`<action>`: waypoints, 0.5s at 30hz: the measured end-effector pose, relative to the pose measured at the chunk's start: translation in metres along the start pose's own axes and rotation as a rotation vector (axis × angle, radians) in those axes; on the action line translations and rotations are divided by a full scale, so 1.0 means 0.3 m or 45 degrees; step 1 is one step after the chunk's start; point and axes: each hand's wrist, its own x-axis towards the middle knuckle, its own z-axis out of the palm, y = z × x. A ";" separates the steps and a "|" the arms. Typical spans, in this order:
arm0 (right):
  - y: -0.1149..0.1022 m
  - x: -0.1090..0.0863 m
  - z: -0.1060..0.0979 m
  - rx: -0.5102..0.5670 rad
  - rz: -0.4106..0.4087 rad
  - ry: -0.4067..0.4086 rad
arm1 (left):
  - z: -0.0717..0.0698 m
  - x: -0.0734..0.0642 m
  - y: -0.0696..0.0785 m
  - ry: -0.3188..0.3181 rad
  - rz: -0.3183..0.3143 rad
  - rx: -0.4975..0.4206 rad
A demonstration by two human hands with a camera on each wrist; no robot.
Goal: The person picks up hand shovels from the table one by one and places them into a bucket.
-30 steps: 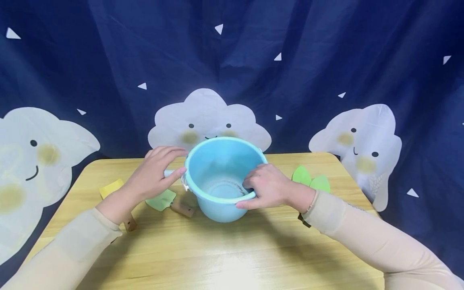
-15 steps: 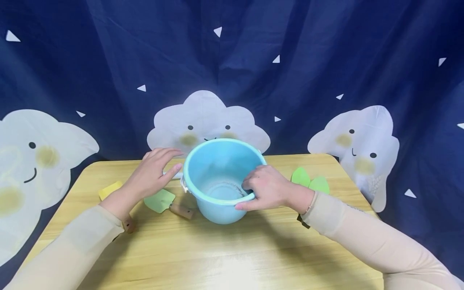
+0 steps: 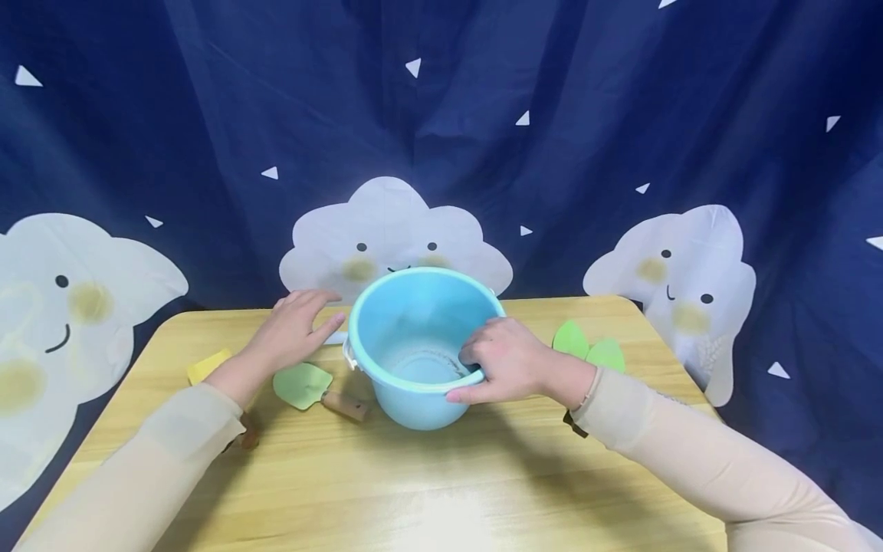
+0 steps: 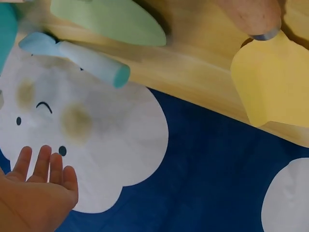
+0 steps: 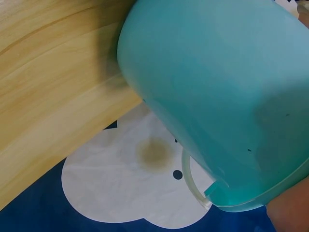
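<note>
A light blue bucket [image 3: 421, 406] stands at the middle of the table, its mouth facing up towards me. My right hand [image 3: 510, 360] grips its near right rim, thumb outside and curled fingers inside. Its pale carrying handle [image 5: 193, 181] shows in the right wrist view. My left hand [image 3: 286, 333] hovers left of the bucket, fingers spread and apart from the rim. Below its thumb, a white handle with a teal end [image 4: 94, 65] shows in the left wrist view. A green trowel [image 3: 303, 385] with a wooden grip lies on the table between the left forearm and the bucket.
A yellow-bladed tool [image 3: 208, 366] with a wooden handle lies partly under the left forearm. Two green leaf-shaped pieces [image 3: 570, 339] lie behind the right wrist. A blue cloud-patterned curtain [image 3: 448, 115] hangs beyond the far edge of the wooden table [image 3: 345, 491].
My left hand has left the bucket's rim and drawn back a little to the left. The right hand keeps its grip, and the bucket stays in about the same place.
</note>
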 end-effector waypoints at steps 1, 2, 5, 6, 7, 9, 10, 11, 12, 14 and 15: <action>0.000 -0.001 0.001 0.000 0.000 0.001 | 0.007 0.003 0.001 -0.021 -0.007 0.002; 0.000 -0.001 0.001 0.000 0.001 0.001 | 0.013 0.005 0.003 -0.043 -0.012 0.006; 0.000 -0.003 0.002 0.002 0.004 0.003 | 0.033 0.011 0.004 -0.095 -0.032 0.022; 0.000 -0.003 0.002 0.002 0.004 0.004 | 0.039 0.012 0.003 -0.106 -0.036 0.027; 0.000 -0.003 0.002 0.003 0.004 0.005 | 0.045 0.013 0.002 -0.116 -0.041 0.033; 0.000 -0.002 0.003 0.003 0.002 0.008 | 0.059 0.012 -0.004 -0.128 -0.045 0.051; 0.000 -0.002 0.002 0.003 0.001 0.009 | 0.066 0.012 -0.008 -0.135 -0.047 0.060; 0.001 -0.002 0.003 0.003 0.000 0.008 | 0.073 0.011 -0.013 -0.141 -0.049 0.070; 0.001 -0.001 0.003 0.002 -0.001 0.009 | 0.079 0.011 -0.018 -0.149 -0.048 0.079; 0.002 -0.001 0.004 0.002 -0.003 0.010 | 0.091 0.012 -0.028 -0.168 -0.057 0.093; 0.003 -0.001 0.003 0.003 -0.005 0.012 | 0.095 0.012 -0.032 -0.177 -0.064 0.101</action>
